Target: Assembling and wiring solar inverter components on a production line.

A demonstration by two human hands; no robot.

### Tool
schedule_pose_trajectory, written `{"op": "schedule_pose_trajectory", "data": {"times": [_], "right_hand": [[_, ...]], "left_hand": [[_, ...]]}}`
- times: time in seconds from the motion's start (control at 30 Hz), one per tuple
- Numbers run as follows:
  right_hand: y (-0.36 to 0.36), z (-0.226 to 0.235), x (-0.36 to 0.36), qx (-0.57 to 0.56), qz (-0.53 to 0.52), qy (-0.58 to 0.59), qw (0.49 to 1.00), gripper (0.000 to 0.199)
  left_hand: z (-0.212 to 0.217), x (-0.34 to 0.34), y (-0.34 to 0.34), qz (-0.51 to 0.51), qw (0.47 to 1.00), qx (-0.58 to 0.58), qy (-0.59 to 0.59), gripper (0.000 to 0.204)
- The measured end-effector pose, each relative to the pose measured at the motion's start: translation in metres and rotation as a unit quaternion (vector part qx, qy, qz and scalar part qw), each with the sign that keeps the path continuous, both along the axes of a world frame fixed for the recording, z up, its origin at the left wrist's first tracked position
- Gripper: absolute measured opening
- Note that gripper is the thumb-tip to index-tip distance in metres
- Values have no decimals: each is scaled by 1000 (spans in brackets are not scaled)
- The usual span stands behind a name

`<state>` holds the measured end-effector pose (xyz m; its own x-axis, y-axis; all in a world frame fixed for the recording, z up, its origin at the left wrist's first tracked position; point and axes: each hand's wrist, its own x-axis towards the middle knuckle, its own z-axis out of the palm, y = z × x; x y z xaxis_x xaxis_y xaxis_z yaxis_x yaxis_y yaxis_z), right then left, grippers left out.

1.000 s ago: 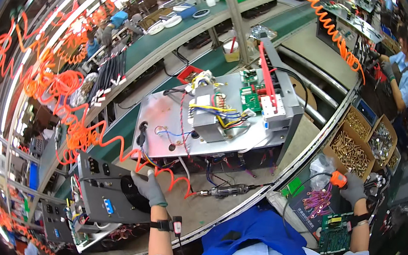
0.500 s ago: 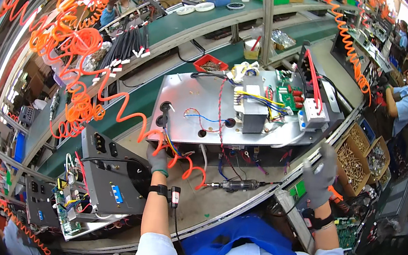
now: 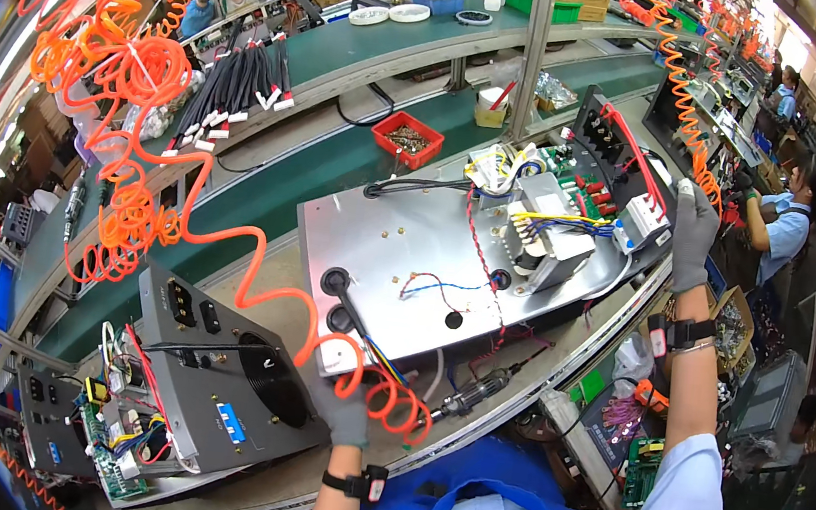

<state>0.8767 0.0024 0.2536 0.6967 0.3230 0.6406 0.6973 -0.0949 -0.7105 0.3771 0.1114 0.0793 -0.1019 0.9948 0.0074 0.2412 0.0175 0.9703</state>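
Note:
A silver metal chassis (image 3: pixel 379 242) lies at a slant on the bench, with a dark upright end panel (image 3: pixel 624 144), a transformer (image 3: pixel 554 226) and a green circuit board (image 3: pixel 577 181) on it. My left hand (image 3: pixel 341 417), in a grey glove, grips the chassis at its near left corner; its fingers are partly hidden by the corner and an orange coiled hose (image 3: pixel 389 402). My gloved right hand (image 3: pixel 693 242) is closed at the chassis' right end, against the end panel's edge beside a white terminal block (image 3: pixel 641 221). Under the near edge lies a cylindrical screwdriver (image 3: pixel 478 394).
At the left stands another dark-panelled unit (image 3: pixel 216 354). A red bin (image 3: pixel 407 138) of small parts sits behind the chassis on the green belt (image 3: pixel 338 161). Boxes of screws (image 3: pixel 732 327) stand at the right. Orange hoses hang overhead; a co-worker (image 3: pixel 785 212) is at the far right.
The chassis has turned counter-clockwise: its left end came nearer and its right end went back. My right hand went forward from open air to the end panel; my left hand moved nearer with the corner.

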Motion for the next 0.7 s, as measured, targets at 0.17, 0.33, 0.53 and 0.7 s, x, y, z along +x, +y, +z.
{"op": "schedule_pose_trajectory", "data": {"times": [0.17,0.33,0.53,0.7], "right_hand": [[8,-4,18,18,3,38,999,26],[-1,23,-46,-71,-160,-288,941,28],[-24,-26,-197,-83,292,-316,899,34],[-12,-14,-217,-31,250,13,968,26]], "left_hand": [[51,-6,-50,30,981,147,119,48],[67,-6,-72,-7,980,123,155,54],[106,4,-80,-3,901,356,249,56],[131,17,-79,-122,933,201,272,44]]}}
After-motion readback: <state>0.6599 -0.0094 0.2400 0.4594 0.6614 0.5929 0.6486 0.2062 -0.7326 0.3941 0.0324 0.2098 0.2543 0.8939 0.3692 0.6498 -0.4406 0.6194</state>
